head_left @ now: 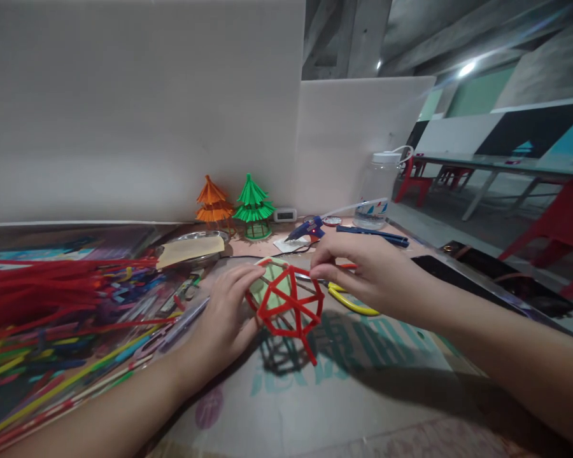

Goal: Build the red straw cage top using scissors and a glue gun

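Observation:
A small frame of red pipe cleaners [293, 302], with spokes meeting at a middle point and a pale green disc behind it, is held tilted above the table. My left hand [229, 305] has its fingers wrapped round the frame's left side. At the frame's upper right, my right hand [358, 267] is closed in a pinch near its rim; a short bit of red shows by the fingers, and what they grip is hidden. One loose red end hangs from the frame's lower edge. Yellow-handled scissors [353, 300] lie behind and below my right hand.
Red pipe cleaners [52, 292] and several coloured ones are heaped at left. Behind stand an orange pagoda [213, 203], a green pagoda [253, 207], a blue glue gun [308, 229] and a water bottle [375, 191]. A metal dish [195, 238] bears a yellowish card.

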`<move>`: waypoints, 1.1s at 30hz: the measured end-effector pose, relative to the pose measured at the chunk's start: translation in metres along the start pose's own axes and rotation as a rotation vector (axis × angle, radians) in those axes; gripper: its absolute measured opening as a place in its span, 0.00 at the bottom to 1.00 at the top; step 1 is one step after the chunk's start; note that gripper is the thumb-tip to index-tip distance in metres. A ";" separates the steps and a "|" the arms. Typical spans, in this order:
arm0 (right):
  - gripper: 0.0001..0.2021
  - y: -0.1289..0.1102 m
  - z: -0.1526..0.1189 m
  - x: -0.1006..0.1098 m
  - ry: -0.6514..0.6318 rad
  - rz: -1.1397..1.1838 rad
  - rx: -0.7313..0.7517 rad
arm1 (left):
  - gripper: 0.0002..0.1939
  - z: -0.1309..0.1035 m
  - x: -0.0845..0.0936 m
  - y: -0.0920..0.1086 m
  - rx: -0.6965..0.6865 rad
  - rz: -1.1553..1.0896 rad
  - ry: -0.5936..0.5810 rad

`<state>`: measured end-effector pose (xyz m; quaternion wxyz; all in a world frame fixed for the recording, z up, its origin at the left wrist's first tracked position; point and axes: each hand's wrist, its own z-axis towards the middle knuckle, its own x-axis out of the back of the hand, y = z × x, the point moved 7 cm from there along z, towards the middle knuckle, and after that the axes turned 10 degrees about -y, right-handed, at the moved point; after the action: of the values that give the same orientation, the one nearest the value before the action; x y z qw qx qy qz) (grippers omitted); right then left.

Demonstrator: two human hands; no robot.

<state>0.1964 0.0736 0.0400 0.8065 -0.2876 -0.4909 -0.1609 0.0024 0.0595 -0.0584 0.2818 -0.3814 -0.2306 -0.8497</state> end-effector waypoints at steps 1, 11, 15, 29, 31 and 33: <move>0.09 0.002 0.001 -0.001 -0.004 0.019 -0.006 | 0.35 0.000 0.000 0.002 -0.008 0.016 0.000; 0.20 0.020 0.011 -0.032 -0.394 0.597 -0.078 | 0.36 0.000 0.002 0.010 -0.076 0.014 -0.046; 0.17 0.022 0.010 -0.038 -0.425 0.809 -0.132 | 0.37 0.000 0.002 0.012 -0.096 0.012 -0.051; 0.20 0.035 0.015 -0.030 -0.033 0.739 -0.202 | 0.34 0.002 -0.001 0.001 -0.012 -0.010 -0.052; 0.22 0.033 0.014 -0.021 0.028 0.687 -0.159 | 0.31 0.003 -0.002 -0.001 0.013 -0.022 -0.056; 0.24 0.032 0.012 -0.012 0.074 0.657 -0.115 | 0.30 0.004 -0.003 -0.003 0.046 -0.040 -0.055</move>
<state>0.1993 0.1060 0.0238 0.8151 -0.4694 -0.3324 0.0697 0.0040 0.0652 -0.0591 0.2671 -0.3934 -0.2655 -0.8387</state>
